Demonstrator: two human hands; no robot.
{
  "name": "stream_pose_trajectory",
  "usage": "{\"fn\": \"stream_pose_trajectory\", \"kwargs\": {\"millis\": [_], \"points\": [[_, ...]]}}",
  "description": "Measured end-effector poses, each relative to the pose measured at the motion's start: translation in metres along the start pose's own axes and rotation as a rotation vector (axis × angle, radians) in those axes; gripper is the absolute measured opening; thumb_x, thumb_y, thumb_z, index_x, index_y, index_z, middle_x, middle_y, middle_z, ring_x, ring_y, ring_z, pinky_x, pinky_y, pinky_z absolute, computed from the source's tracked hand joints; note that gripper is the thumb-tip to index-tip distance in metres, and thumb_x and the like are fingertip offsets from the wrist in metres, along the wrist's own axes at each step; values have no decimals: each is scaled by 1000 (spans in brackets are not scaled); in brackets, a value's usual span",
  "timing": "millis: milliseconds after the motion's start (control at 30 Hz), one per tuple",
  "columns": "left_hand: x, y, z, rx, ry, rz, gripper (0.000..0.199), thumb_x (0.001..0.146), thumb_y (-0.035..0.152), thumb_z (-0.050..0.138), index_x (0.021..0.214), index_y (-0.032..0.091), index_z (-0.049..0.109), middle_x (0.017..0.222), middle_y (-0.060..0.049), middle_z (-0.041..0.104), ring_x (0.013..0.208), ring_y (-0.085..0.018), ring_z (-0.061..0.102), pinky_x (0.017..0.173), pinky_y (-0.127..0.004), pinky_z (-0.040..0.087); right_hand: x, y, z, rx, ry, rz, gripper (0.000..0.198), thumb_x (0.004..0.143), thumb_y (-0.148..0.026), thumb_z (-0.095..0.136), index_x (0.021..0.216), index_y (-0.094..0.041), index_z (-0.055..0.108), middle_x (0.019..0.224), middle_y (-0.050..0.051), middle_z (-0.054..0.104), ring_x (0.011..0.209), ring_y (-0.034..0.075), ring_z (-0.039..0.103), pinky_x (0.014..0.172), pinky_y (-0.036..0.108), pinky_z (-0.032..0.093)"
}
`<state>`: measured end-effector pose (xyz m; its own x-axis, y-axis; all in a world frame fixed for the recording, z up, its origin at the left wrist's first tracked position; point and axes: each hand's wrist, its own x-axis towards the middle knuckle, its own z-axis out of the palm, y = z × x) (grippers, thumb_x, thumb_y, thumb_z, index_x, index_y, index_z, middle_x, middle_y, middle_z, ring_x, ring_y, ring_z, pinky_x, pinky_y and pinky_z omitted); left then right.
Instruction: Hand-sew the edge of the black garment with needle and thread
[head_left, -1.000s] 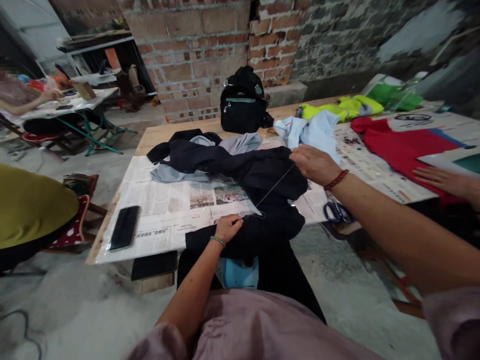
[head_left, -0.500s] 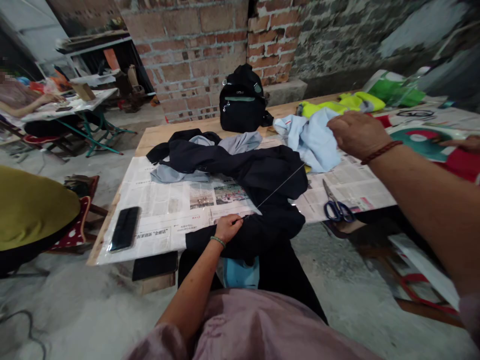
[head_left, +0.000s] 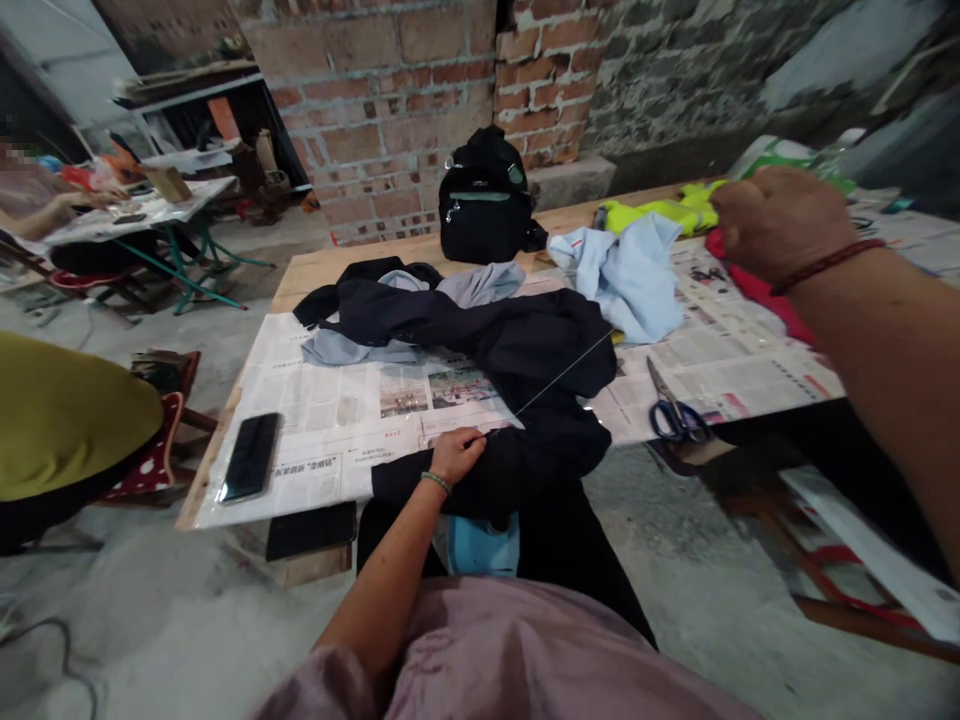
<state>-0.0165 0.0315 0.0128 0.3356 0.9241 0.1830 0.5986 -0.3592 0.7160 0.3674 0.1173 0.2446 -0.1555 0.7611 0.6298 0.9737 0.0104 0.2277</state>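
Observation:
My left hand (head_left: 457, 456) is closed in a pinch on the edge of a dark navy garment (head_left: 547, 345). The cloth lies partly on the newspaper-covered table and partly over my lap. A pale thread (head_left: 566, 372) rises taut from the fabric near my left fingers and points up towards my right hand (head_left: 791, 225). That hand is closed and raised over the table's right side; any needle in its fingers is too small to make out. Scissors (head_left: 677, 412) with blue handles lie at the table's front edge, between the garment and my right forearm.
A black phone (head_left: 251, 457) lies at the table's left. Behind the garment stands a black backpack (head_left: 484, 200). Light blue cloth (head_left: 626, 275), a yellow-green garment (head_left: 656, 212) and red fabric (head_left: 757, 290) are towards the right. Another person sits close by on the left.
My right hand has moved further right and slightly up, with the thread still taut. My left hand stays put on the garment. Another person's hand and a green round thing at right are now out of sight.

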Motion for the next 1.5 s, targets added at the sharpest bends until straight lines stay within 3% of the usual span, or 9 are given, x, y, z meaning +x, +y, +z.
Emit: {"fn": "stream_pose_trajectory", "kwargs": {"millis": [300,800,933,1033,1100,1167,1267,1333,1500], "points": [[1,-1,0,12,-8,-28,15,75,25,51,74,20,66,74,1,67,72,-12,60,68,-21,44,9,11,-19,-200,33,47,29,82,-14,31,98,-9,55,88,20,61,95,25,55,65,30,40],[1,0,1,7,-6,-31,15,75,24,52,75,20,66,76,1,67,71,-12,60,69,-21,45,16,15,-23,-107,50,184,60,88,-41,8,95,-8,58,91,21,61,92,29,56,61,35,39],[2,1,0,18,-19,-33,15,75,24,51,75,21,66,76,1,67,73,-12,60,70,-21,45,14,5,-21,52,166,181,41,88,-30,24,94,-7,57,96,19,60,94,25,56,68,34,41],[2,2,0,10,-14,-39,15,75,24,51,75,21,66,76,1,67,74,-12,60,71,-21,45,-3,-31,-9,363,280,236,24,83,-17,35,94,-10,55,83,12,62,74,15,60,65,27,44],[2,2,0,1,-7,-40,14,75,24,52,74,21,66,76,1,67,73,-12,60,71,-21,45,-28,-72,1,702,168,326,20,82,-17,37,94,-12,52,65,4,59,49,10,55,49,22,42],[2,3,0,-9,1,-35,14,74,24,52,74,21,66,75,1,67,72,-12,60,70,-21,45,-64,-121,14,908,-35,272,15,81,-22,42,91,-17,52,61,0,57,46,9,53,47,21,42],[1,3,-1,-22,7,-30,14,74,23,52,73,20,66,74,1,67,72,-12,60,69,-21,45,-122,-191,38,1011,-180,162,13,81,-25,41,84,-20,52,63,1,59,58,14,58,56,25,45],[1,3,-1,-38,5,-34,13,74,22,52,73,20,65,74,1,67,72,-12,60,70,-21,46,-153,-225,56,1049,-213,220,14,83,-25,37,85,-21,50,63,0,59,59,14,58,57,26,45],[1,-1,0,-64,8,-58,11,68,19,58,75,19,66,78,1,67,76,-13,61,73,-24,47,-191,-255,90,1027,-219,443,14,83,-28,34,85,-23,47,63,1,59,58,18,58,58,30,45]]}}
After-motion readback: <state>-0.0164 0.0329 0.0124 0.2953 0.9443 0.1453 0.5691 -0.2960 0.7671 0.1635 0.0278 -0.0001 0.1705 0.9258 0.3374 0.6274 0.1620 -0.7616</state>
